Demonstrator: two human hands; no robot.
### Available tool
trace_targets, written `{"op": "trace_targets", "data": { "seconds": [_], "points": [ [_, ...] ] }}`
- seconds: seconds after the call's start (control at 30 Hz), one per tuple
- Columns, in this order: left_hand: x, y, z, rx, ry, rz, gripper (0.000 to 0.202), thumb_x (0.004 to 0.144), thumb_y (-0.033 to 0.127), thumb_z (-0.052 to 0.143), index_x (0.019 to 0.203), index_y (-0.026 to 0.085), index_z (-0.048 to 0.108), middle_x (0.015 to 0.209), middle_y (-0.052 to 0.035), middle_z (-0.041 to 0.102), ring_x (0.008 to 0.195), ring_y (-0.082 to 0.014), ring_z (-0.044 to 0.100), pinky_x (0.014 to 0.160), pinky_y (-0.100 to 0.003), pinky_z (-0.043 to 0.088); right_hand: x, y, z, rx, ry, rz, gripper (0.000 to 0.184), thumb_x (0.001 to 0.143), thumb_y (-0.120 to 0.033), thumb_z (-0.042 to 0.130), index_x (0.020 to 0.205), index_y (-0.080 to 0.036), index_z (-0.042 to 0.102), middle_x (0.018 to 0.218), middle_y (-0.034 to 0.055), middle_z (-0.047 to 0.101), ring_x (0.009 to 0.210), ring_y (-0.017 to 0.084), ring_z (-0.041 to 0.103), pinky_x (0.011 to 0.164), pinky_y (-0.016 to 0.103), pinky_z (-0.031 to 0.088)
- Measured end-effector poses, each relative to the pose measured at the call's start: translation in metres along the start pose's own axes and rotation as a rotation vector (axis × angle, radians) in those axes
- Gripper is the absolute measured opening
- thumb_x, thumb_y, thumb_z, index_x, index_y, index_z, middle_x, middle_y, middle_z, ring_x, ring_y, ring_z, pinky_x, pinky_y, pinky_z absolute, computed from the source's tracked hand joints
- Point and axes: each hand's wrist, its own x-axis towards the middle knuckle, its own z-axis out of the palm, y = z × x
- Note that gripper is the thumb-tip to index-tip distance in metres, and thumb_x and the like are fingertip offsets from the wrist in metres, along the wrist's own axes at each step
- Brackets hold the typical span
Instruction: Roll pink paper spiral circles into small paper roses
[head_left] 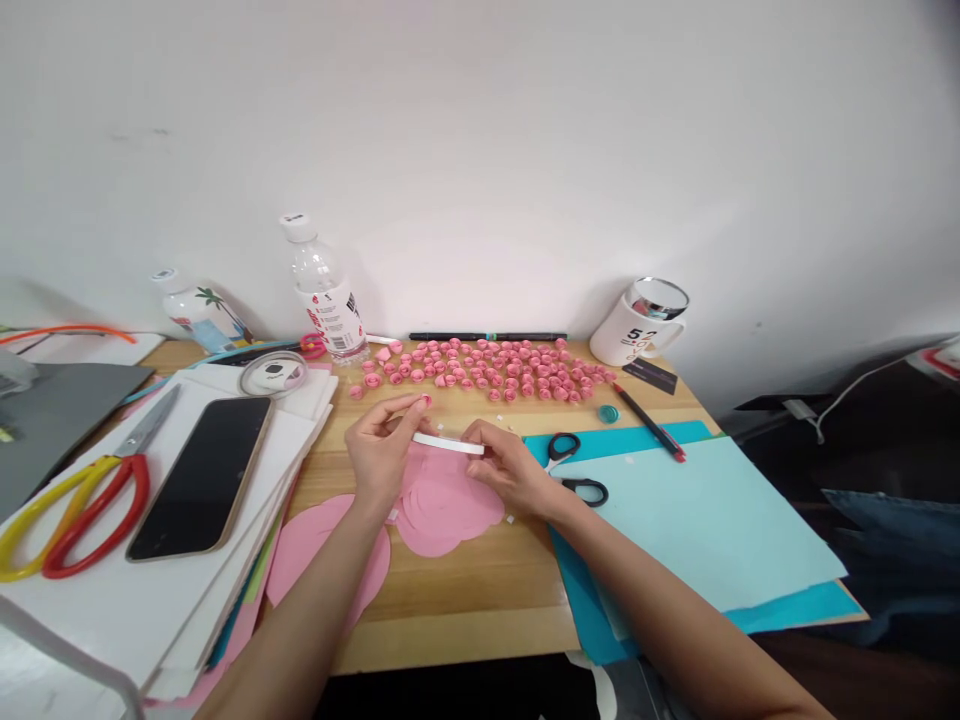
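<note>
My left hand (382, 450) pinches a small pink paper rose (425, 401) at its fingertips and also touches the left end of a flat white strip (448, 443). My right hand (504, 468) is closed on the right end of that strip. Both hands hover over pink paper spiral cut-outs (442, 510) on the wooden desk (465, 600). Behind them lie several finished pink paper roses (487, 370) in rows.
A phone (202, 475) and yellow-and-red scissors (75, 510) lie on a white paper stack at left. Small black scissors (574, 465) rest on blue paper sheets (712, 530). Two bottles (322, 290), a tape roll (272, 375), a red pen (651, 425) and a mug (637, 325) stand near the wall.
</note>
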Motion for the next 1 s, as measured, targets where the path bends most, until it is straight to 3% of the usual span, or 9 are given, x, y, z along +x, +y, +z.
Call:
{"op": "trace_targets", "data": {
  "seconds": [0.13,0.27,0.37,0.5,0.57,0.67,0.73,0.87,1.0],
  "points": [
    [-0.001,-0.003,0.001,-0.107,-0.068,-0.115,0.018,0.064,0.027,0.075,0.076,0.014,0.070,0.065,-0.0021,0.069,0.044,-0.0096,0.059,0.035,-0.017,0.040,0.001,-0.004,0.001,0.170,0.010,-0.001,0.045,0.082,-0.061,0.043,0.070,-0.019,0.049,0.074,0.0016,0.050,0.066,0.013,0.048,0.059,0.026,0.038],
    [-0.005,0.000,0.002,-0.038,-0.042,-0.075,0.017,0.064,0.026,0.075,0.076,0.015,0.071,0.053,0.0017,0.064,0.030,-0.0028,0.040,0.028,-0.015,0.028,0.000,-0.008,0.001,0.164,0.024,0.105,0.031,0.090,-0.047,0.040,0.085,-0.019,0.054,0.063,-0.0026,0.048,0.054,0.011,0.046,0.055,0.025,0.038],
    [-0.009,0.002,0.003,0.048,0.013,-0.013,0.015,0.066,0.026,0.073,0.075,0.015,0.071,0.060,0.0005,0.067,0.031,-0.0026,0.042,0.030,-0.016,0.032,-0.001,-0.010,0.003,0.128,0.007,0.085,0.025,0.091,-0.040,0.040,0.094,-0.020,0.054,0.066,-0.0016,0.051,0.056,0.011,0.048,0.057,0.025,0.039],
    [-0.011,0.002,0.005,0.036,-0.052,-0.014,0.015,0.067,0.026,0.073,0.076,0.015,0.071,0.056,0.0005,0.066,0.041,-0.0093,0.057,0.040,-0.018,0.045,-0.001,-0.008,0.005,-0.008,0.056,0.045,0.028,0.081,-0.047,0.055,0.080,-0.020,0.049,0.072,-0.0014,0.046,0.061,0.012,0.042,0.058,0.025,0.035],
    [-0.010,0.001,0.005,-0.031,-0.135,-0.081,0.017,0.067,0.026,0.072,0.078,0.014,0.070,0.049,0.0008,0.064,0.047,-0.0137,0.063,0.051,-0.023,0.052,-0.001,-0.005,0.003,0.041,0.074,0.082,0.037,0.078,-0.054,0.055,0.073,-0.020,0.042,0.066,-0.0037,0.039,0.058,0.011,0.034,0.054,0.025,0.030],
    [-0.007,-0.001,0.005,-0.110,-0.150,-0.155,0.018,0.067,0.027,0.073,0.077,0.013,0.069,0.058,-0.0021,0.068,0.054,-0.0159,0.067,0.058,-0.026,0.055,0.000,0.001,-0.001,0.207,0.066,0.078,0.047,0.076,-0.066,0.047,0.067,-0.021,0.037,0.063,-0.0038,0.035,0.056,0.011,0.031,0.052,0.025,0.029],
    [-0.007,-0.001,0.005,-0.109,-0.149,-0.149,0.019,0.065,0.027,0.074,0.076,0.013,0.069,0.068,-0.0043,0.071,0.056,-0.0163,0.067,0.055,-0.026,0.055,0.001,0.003,-0.002,0.304,0.048,0.065,0.049,0.078,-0.068,0.040,0.066,-0.021,0.039,0.061,-0.0031,0.038,0.055,0.011,0.033,0.052,0.026,0.031],
    [-0.013,0.000,0.006,-0.046,-0.194,-0.037,0.017,0.066,0.028,0.073,0.074,0.015,0.070,0.076,-0.0056,0.072,0.040,-0.0099,0.057,0.035,-0.021,0.045,0.001,0.002,-0.001,0.460,0.045,0.095,0.045,0.082,-0.064,0.040,0.072,-0.020,0.044,0.061,-0.0013,0.049,0.055,0.012,0.045,0.056,0.028,0.039],
    [-0.019,0.002,0.006,0.023,-0.113,0.055,0.016,0.068,0.031,0.071,0.074,0.016,0.071,0.084,-0.0060,0.072,0.036,-0.0060,0.051,0.028,-0.019,0.038,0.002,-0.001,0.001,0.517,0.075,0.168,0.033,0.084,-0.053,0.048,0.087,-0.020,0.050,0.067,-0.0002,0.055,0.061,0.014,0.055,0.062,0.031,0.046]
  ]
}}
